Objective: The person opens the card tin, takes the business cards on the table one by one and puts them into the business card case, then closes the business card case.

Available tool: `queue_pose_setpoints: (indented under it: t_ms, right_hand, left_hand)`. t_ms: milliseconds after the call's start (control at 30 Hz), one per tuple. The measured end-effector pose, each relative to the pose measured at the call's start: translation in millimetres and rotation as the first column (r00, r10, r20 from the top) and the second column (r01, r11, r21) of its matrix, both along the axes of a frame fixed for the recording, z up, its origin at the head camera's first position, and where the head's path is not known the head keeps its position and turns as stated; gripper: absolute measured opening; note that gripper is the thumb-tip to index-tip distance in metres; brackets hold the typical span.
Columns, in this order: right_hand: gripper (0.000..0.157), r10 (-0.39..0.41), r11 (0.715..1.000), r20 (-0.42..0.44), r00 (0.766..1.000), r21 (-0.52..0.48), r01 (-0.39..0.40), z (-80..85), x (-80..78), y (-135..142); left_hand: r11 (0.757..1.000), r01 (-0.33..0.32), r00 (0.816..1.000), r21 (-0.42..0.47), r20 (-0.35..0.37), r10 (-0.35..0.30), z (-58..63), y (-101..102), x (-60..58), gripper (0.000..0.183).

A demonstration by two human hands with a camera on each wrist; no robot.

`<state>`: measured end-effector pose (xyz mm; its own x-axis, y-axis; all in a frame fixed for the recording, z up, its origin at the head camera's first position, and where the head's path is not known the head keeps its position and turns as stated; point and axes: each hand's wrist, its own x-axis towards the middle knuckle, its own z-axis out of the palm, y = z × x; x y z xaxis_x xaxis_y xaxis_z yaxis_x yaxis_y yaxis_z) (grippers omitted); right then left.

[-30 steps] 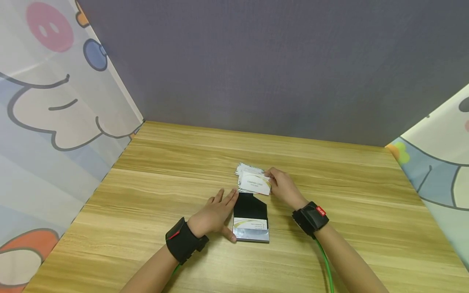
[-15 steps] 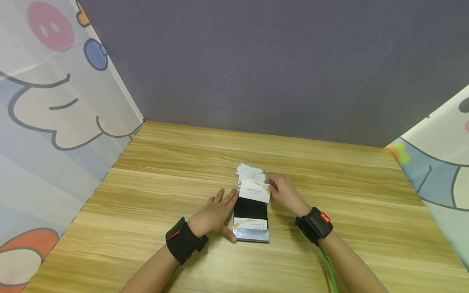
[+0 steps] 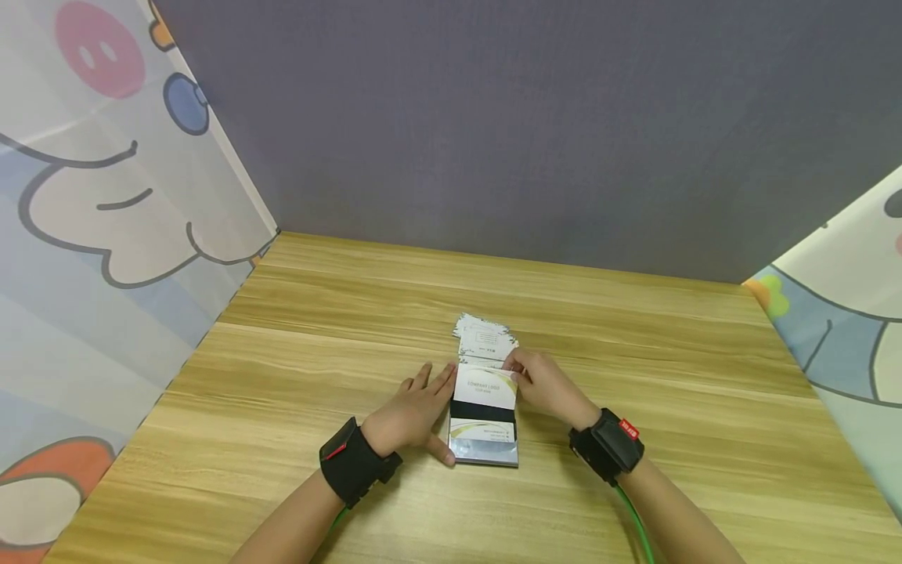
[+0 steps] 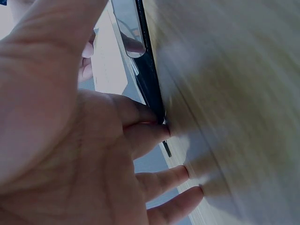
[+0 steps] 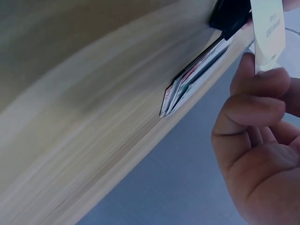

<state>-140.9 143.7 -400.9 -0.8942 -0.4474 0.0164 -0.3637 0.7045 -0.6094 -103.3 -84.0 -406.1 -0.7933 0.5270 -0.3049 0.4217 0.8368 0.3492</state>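
Between thumb and fingers my right hand point(image 3: 548, 385) pinches a white business card point(image 3: 485, 389) with gold curves and "COMPANY LOGO" print. The card is held above the black flap of an opened card holder point(image 3: 484, 453), whose lower part is shiny metal. Another business card point(image 3: 479, 431) shows in its pocket. My left hand point(image 3: 411, 415) lies spread along the holder's left side, thumb at its lower corner. In the left wrist view the fingertips touch the holder's dark edge point(image 4: 151, 84) and the table. The right wrist view shows the pinched card point(image 5: 268, 33) upright.
Just beyond the holder lie several loose business cards point(image 3: 486, 341) in an uneven stack. The wood-grain table point(image 3: 338, 313) ends at a grey partition point(image 3: 493, 141) behind. A cartoon-printed curtain point(image 3: 127, 235) hangs at the left. Green cables point(image 3: 637, 521) run from the wristbands.
My right hand has drawn the business card toward me, from over the loose cards to over the holder's black flap. My left hand has stayed in place.
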Motion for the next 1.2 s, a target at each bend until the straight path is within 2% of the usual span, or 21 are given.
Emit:
queue_pose_setpoints:
  t_ms: [267, 833, 1200]
  right_hand:
    - [0.015, 0.040, 0.999, 0.076, 0.996, -0.011, -0.040, -0.1, 5.5, -0.4]
    - [0.014, 0.180, 0.983, 0.087, 0.980, 0.012, -0.181, -7.9, 8.1, 3.0]
    - [0.006, 0.202, 0.979, 0.129, 0.971, -0.004, -0.204, -8.5, 10.3, 1.6]
  left_hand:
    - [1.000, 0.004, 1.000, 0.004, -0.003, -0.004, -0.3, -0.1, -0.1, 0.125]
    - [1.000, -0.006, 1.000, 0.008, 0.001, 0.006, 1.3, 0.9, 0.0, 0.126]
    - [1.000, -0.002, 1.000, -0.003, -0.003, 0.002, 1.9, 0.6, -0.3, 0.126]
